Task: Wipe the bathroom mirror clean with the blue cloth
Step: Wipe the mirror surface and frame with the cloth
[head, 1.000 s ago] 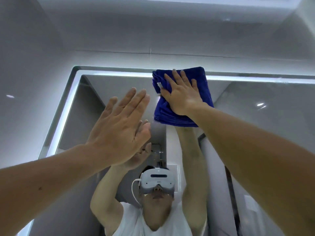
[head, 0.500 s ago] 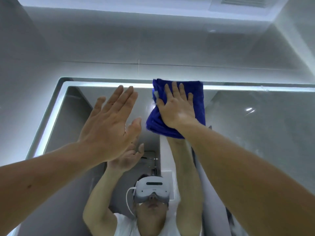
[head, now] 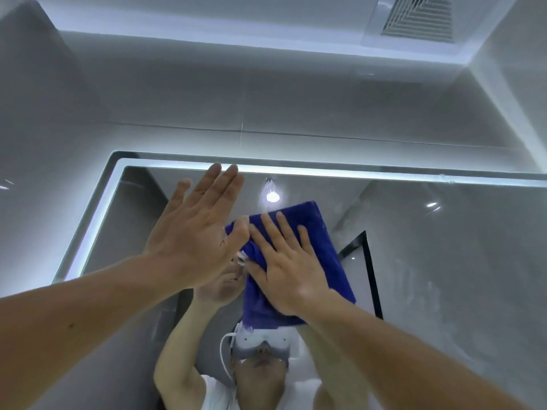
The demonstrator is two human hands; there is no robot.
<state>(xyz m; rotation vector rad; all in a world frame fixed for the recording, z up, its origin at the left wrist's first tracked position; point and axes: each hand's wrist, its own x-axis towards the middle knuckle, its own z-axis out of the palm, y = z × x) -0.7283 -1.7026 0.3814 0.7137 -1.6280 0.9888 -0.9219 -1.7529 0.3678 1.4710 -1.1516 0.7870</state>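
Note:
The bathroom mirror (head: pixel 444 247) fills the lower part of the head view, with a lit strip along its top and left edges. A folded blue cloth (head: pixel 328 244) lies flat against the glass a little below the top edge. My right hand (head: pixel 287 267) presses on it with the palm, fingers spread and pointing up-left. My left hand (head: pixel 195 235) is raised flat just left of the cloth, fingers together and straight, holding nothing; its thumb overlaps the cloth's left corner. Whether it touches the glass I cannot tell. Faint smears show on the right part of the mirror.
Grey tiled wall (head: pixel 266 99) rises above the mirror to a white ceiling with a vent grille (head: pixel 417 17) at top right. The mirror reflects a person in a white headset (head: pixel 260 341) and white shirt, both arms raised, plus a dark door frame (head: pixel 370 261).
My right hand has slid the cloth down from the mirror's top edge. My left hand has moved right, close to the cloth. The view has tilted upward, showing the ceiling vent.

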